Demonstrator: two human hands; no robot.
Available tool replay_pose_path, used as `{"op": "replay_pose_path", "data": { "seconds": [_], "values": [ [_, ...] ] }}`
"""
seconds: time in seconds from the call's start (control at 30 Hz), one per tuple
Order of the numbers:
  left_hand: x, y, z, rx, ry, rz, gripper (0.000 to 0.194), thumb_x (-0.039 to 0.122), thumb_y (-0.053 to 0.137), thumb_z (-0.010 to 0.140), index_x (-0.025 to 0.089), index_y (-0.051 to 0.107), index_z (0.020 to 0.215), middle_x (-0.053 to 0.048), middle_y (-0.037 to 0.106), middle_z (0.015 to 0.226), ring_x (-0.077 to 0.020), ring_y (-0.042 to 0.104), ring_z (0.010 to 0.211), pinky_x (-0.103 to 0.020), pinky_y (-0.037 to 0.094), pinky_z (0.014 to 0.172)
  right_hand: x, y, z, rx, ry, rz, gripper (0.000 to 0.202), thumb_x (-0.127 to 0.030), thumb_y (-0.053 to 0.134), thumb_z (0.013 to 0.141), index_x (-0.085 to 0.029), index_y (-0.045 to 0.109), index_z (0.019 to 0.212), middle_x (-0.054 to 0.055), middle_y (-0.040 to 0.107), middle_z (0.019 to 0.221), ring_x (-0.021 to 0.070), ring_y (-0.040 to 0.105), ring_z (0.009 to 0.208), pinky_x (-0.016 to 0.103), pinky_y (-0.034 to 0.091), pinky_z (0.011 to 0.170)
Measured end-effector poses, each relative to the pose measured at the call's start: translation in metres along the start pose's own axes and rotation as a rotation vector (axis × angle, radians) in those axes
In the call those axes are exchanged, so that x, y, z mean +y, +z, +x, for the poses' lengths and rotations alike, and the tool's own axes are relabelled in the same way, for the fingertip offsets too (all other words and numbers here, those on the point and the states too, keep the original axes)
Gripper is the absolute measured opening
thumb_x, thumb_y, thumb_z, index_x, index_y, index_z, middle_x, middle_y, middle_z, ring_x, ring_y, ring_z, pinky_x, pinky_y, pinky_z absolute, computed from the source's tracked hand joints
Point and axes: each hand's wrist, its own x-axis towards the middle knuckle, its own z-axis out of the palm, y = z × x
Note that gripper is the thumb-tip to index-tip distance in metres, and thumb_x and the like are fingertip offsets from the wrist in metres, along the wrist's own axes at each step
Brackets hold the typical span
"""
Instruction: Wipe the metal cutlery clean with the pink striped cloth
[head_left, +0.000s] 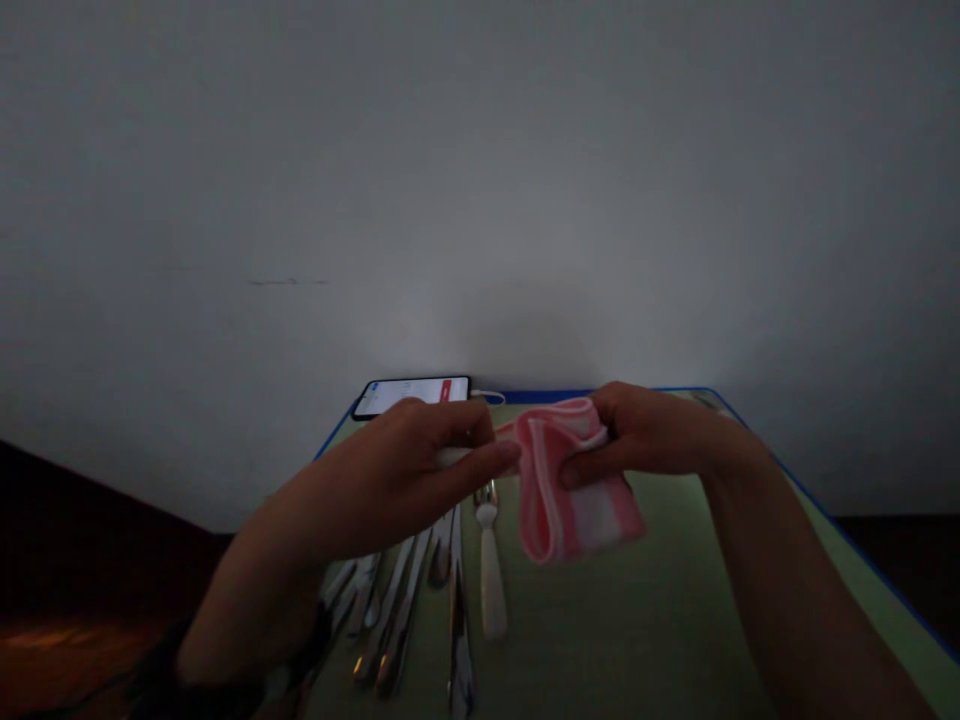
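A folded pink and white striped cloth hangs above the table, gripped by my right hand with the thumb on its front. My left hand is closed, thumb and fingers pinched together at the cloth's left edge; a pale piece, perhaps a handle, shows between its fingers. Below the hands lies a fork with a white handle. To its left, a knife and several other metal pieces of cutlery lie side by side, partly hidden by my left forearm.
The green table has a blue edge and stands against a grey wall. A lit phone with a white cable lies at the back left edge.
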Motion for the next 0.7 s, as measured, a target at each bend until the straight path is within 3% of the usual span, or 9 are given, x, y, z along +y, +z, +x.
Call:
{"op": "replay_pose_path", "data": {
  "seconds": [0.07, 0.2, 0.27, 0.37, 0.47, 0.6, 0.7],
  "values": [
    [0.001, -0.001, 0.000, 0.053, -0.003, 0.021, 0.026, 0.038, 0.045, 0.084, 0.018, 0.057, 0.072, 0.005, 0.053, 0.055, -0.0079, 0.046, 0.048, -0.018, 0.031, 0.046, -0.001, 0.003, 0.005, 0.076, -0.021, 0.024, 0.019, -0.028, 0.067, 0.064, -0.015, 0.067, 0.078, -0.001, 0.063, 0.066, 0.0104, 0.052, 0.056, 0.021, 0.041, 0.052],
    [0.007, 0.001, 0.004, 0.259, -0.064, 0.076, 0.026, 0.039, 0.042, 0.086, 0.018, 0.054, 0.075, 0.005, 0.050, 0.052, -0.0076, 0.043, 0.043, -0.018, 0.029, 0.044, -0.002, 0.013, 0.024, 0.656, -0.194, 0.263, 0.025, -0.033, 0.067, 0.065, -0.014, 0.065, 0.081, 0.000, 0.063, 0.069, 0.0095, 0.051, 0.057, 0.020, 0.041, 0.052],
    [0.011, 0.003, 0.006, 0.284, -0.059, 0.069, 0.025, 0.037, 0.038, 0.087, 0.018, 0.051, 0.078, 0.004, 0.052, 0.054, -0.0080, 0.043, 0.044, -0.019, 0.030, 0.044, -0.003, 0.022, 0.036, 0.800, -0.270, 0.435, 0.025, -0.037, 0.065, 0.068, -0.014, 0.064, 0.078, 0.001, 0.062, 0.068, 0.0090, 0.051, 0.056, 0.020, 0.041, 0.052],
    [0.017, 0.005, 0.005, 0.295, -0.002, 0.108, 0.020, 0.036, 0.040, 0.086, 0.018, 0.049, 0.080, 0.003, 0.054, 0.059, -0.0086, 0.046, 0.046, -0.020, 0.031, 0.045, -0.005, 0.033, 0.046, 0.733, -0.336, 0.661, 0.025, -0.040, 0.060, 0.072, -0.015, 0.061, 0.074, 0.000, 0.060, 0.066, 0.0084, 0.049, 0.055, 0.021, 0.042, 0.053],
    [0.018, 0.000, 0.000, 0.335, 0.035, 0.178, 0.018, 0.036, 0.044, 0.083, 0.019, 0.051, 0.079, 0.004, 0.052, 0.055, -0.0081, 0.045, 0.044, -0.020, 0.030, 0.045, -0.005, 0.033, 0.041, 0.586, -0.338, 0.701, 0.023, -0.038, 0.060, 0.073, -0.016, 0.062, 0.080, 0.000, 0.061, 0.068, 0.0101, 0.052, 0.058, 0.022, 0.044, 0.057],
    [0.018, -0.011, -0.009, 0.264, 0.043, 0.165, 0.019, 0.037, 0.048, 0.081, 0.021, 0.056, 0.076, 0.007, 0.046, 0.045, -0.0063, 0.039, 0.036, -0.019, 0.028, 0.042, -0.009, 0.016, 0.012, 0.376, -0.222, 0.347, 0.015, -0.028, 0.065, 0.069, -0.017, 0.064, 0.079, -0.001, 0.062, 0.069, 0.0100, 0.052, 0.059, 0.021, 0.043, 0.056],
    [0.019, -0.012, -0.012, 0.124, 0.036, 0.138, 0.019, 0.037, 0.050, 0.079, 0.022, 0.062, 0.077, 0.007, 0.044, 0.043, -0.0061, 0.037, 0.034, -0.019, 0.026, 0.040, -0.016, 0.006, -0.010, 0.061, -0.083, 0.025, 0.010, -0.026, 0.062, 0.071, -0.016, 0.065, 0.071, -0.003, 0.061, 0.064, 0.0091, 0.050, 0.055, 0.019, 0.041, 0.052]
  ]
}}
